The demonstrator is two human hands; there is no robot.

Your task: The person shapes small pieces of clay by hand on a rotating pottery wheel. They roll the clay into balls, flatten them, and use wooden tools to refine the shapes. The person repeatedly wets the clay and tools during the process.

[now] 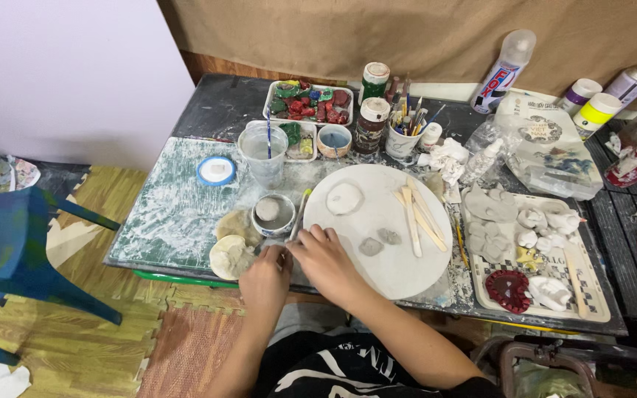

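Observation:
My left hand (265, 278) and my right hand (326, 259) meet at the near edge of the table, just left of a round white work board (392, 276). The fingers of both hands are bent together over something small between them that I cannot make out. On the board lie a flat white clay disc (344, 197), two small grey clay lumps (379, 242) and several wooden modelling sticks (416, 214). Beside my left hand sit a pale clay slab (230, 256) and a small bowl (273, 214) holding a grey ball.
A tray (591, 295) of grey and white clay shapes stands at the right. At the back are a plastic cup (263, 153), paint bottles (372, 124), a brush cup (402, 140), a tray of red and green pieces (310, 103) and spray cans (506, 63). A blue chair (16, 250) stands at the left.

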